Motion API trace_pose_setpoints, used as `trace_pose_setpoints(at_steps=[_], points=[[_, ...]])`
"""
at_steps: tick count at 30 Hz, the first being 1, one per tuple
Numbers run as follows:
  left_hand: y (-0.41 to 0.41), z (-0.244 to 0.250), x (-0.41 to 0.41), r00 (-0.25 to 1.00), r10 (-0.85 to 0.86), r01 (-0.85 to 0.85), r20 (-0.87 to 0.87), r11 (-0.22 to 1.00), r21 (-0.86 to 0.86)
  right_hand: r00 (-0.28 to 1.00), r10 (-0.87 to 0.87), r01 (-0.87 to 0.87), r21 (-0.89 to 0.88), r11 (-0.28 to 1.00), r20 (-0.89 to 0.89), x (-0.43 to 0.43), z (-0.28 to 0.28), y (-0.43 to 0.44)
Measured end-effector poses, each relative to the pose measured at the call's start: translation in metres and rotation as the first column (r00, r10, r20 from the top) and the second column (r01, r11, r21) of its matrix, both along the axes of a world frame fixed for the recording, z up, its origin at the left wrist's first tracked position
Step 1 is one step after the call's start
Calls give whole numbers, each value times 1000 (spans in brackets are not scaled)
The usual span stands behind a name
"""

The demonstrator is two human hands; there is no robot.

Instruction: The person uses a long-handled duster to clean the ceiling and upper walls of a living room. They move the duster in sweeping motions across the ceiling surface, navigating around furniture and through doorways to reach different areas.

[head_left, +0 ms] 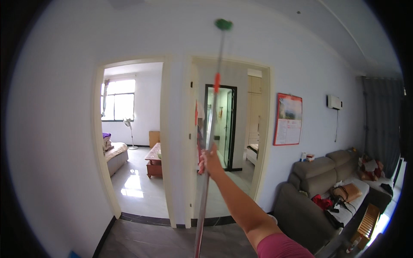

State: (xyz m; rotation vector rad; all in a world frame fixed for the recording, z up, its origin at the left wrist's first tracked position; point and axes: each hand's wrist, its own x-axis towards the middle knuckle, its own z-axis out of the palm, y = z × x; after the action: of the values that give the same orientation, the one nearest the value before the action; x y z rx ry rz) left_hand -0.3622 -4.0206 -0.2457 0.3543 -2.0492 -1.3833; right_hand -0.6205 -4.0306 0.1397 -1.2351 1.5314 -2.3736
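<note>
My right hand (211,161) is closed around a long metal telescopic pole (203,200), which stands nearly upright before me. An orange-red joint (217,83) sits on the pole's upper part. A green, blurred head (223,24) tops the pole, in front of the pale wall above the right doorway; whether it touches the wall I cannot tell. The pole's lower end runs out of the picture at the bottom. My left hand is out of view.
Two doorways with cream frames (167,145) open ahead. A red-edged wall calendar (288,119) hangs to their right. A grey sofa (317,167) bearing clothes and a bag stands at the right, near a slatted wooden stool (368,221). Through the left doorway are a standing fan (130,132) and a low table (154,158).
</note>
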Motion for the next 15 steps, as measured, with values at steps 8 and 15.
trace_pose_setpoints(at_steps=[8, 15], points=[[2, 142, -95, 971, -223, 228, -86, 972, 50, 980, -195, 196, 20, 980, -46, -84, 53, 44], [-54, 179, -183, 843, -518, 519, -145, 854, -34, 886, -458, 459, 3, 889, 78, -200, 89, 82]])
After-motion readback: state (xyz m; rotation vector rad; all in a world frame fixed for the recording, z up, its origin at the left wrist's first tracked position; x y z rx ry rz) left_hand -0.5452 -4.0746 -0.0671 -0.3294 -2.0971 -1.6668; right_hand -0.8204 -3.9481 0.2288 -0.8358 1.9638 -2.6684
